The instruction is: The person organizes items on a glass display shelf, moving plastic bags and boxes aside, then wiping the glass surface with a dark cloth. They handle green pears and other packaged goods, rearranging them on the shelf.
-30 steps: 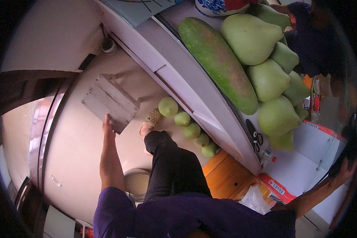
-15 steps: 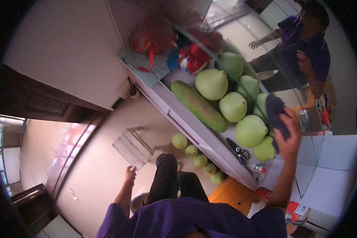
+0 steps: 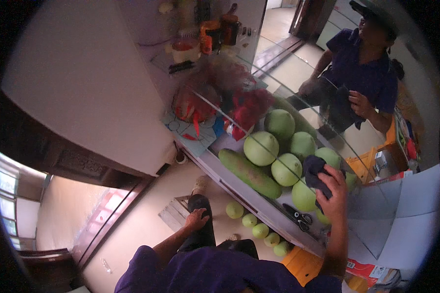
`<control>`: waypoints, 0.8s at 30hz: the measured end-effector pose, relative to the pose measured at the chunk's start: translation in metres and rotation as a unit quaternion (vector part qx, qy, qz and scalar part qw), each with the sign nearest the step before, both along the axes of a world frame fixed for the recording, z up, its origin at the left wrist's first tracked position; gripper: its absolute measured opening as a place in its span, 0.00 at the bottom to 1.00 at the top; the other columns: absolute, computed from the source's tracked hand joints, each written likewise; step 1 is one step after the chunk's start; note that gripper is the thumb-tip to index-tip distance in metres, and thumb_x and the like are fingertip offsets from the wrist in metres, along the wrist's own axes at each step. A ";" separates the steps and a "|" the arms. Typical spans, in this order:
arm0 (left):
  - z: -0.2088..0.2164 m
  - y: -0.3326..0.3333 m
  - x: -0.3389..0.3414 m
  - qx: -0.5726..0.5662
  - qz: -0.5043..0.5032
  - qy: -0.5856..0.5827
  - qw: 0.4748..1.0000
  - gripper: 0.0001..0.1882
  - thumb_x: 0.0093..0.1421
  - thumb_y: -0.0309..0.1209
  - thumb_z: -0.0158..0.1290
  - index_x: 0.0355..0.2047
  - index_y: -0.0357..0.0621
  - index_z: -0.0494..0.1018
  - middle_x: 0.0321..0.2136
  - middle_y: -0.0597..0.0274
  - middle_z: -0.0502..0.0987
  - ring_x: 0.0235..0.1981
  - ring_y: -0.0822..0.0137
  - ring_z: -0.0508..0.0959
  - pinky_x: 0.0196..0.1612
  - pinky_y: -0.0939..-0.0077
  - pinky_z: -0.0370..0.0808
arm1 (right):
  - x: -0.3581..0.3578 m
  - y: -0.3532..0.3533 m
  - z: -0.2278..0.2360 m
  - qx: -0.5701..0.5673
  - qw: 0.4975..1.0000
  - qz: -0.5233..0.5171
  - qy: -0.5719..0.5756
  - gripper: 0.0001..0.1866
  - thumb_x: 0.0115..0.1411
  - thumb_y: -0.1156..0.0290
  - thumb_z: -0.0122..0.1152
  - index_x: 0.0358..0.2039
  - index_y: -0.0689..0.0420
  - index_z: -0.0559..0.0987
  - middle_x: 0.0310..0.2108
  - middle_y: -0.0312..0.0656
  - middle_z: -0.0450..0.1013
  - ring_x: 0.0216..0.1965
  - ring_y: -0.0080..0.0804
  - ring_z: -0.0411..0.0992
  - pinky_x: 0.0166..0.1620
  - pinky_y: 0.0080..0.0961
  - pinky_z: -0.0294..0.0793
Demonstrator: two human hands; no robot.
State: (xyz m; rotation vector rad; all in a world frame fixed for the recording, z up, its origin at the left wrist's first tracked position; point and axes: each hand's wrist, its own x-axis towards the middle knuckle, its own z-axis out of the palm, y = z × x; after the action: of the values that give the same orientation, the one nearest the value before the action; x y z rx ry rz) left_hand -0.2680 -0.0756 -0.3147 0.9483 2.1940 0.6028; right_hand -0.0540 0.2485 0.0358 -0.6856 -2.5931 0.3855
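My right hand (image 3: 333,193) grips a dark cloth (image 3: 314,172) and holds it up against a large mirror (image 3: 371,161). Just beyond the cloth, pale green round gourds (image 3: 261,148) stand on a narrow white counter (image 3: 215,173), and the glass doubles them. Alongside lies a long green gourd (image 3: 249,172) with brownish patches. Scissors with dark handles (image 3: 302,220) rest near the counter's front edge, below my right hand. My left hand (image 3: 196,219) lies on my raised leg, fingers loosely spread and holding nothing.
Red plastic bags (image 3: 198,105) and jars (image 3: 210,36) sit at the counter's far end. Several round gourds (image 3: 250,220) line the floor along the counter's base. A small wooden stool (image 3: 173,215) is by my foot. An orange wooden piece (image 3: 298,263) stands at lower right.
My right hand and the cloth have shifted left and slightly down across the mirror. My left hand has come from beside the stool onto my leg. The view has tilted, showing more of the far end.
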 end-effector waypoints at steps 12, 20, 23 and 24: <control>0.162 0.084 -0.179 0.237 -0.070 -0.118 0.962 0.15 0.54 0.33 0.49 0.40 0.37 0.69 0.42 0.47 0.71 0.42 0.52 0.72 0.42 0.64 0.71 | -0.149 0.002 0.001 -0.007 0.993 -0.117 -0.002 0.21 0.42 0.78 0.60 0.41 0.56 0.75 0.49 0.47 0.66 0.49 0.46 0.64 0.53 0.37 0.62; 0.228 0.107 -0.273 0.310 -0.032 -0.246 0.918 0.17 0.62 0.36 0.45 0.48 0.40 0.66 0.43 0.56 0.72 0.41 0.65 0.73 0.44 0.71 0.69 | -0.311 -0.029 -0.012 -0.012 0.998 0.054 0.022 0.22 0.44 0.71 0.62 0.44 0.50 0.74 0.51 0.43 0.65 0.49 0.46 0.64 0.50 0.40 0.66; 0.259 0.106 -0.275 0.205 0.055 -0.405 0.889 0.24 0.62 0.48 0.40 0.52 0.45 0.62 0.46 0.57 0.70 0.44 0.62 0.71 0.45 0.66 0.68 | -0.338 -0.043 -0.013 -0.028 0.992 0.110 0.050 0.22 0.44 0.72 0.62 0.43 0.52 0.74 0.49 0.44 0.66 0.48 0.44 0.66 0.50 0.36 0.66; 0.259 0.108 -0.272 0.192 0.096 -0.476 0.853 0.26 0.62 0.50 0.40 0.53 0.47 0.62 0.47 0.58 0.69 0.45 0.61 0.70 0.46 0.64 0.67 | -0.343 -0.046 -0.012 -0.035 0.989 0.128 0.063 0.21 0.44 0.73 0.62 0.42 0.54 0.74 0.47 0.45 0.67 0.48 0.42 0.67 0.50 0.34 0.66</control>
State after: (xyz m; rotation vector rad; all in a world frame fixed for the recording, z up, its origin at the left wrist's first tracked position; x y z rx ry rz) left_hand -0.5402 0.0324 -0.0556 0.4256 1.2752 1.3096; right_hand -0.3971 0.2027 0.0235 -0.3369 -2.5611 0.5820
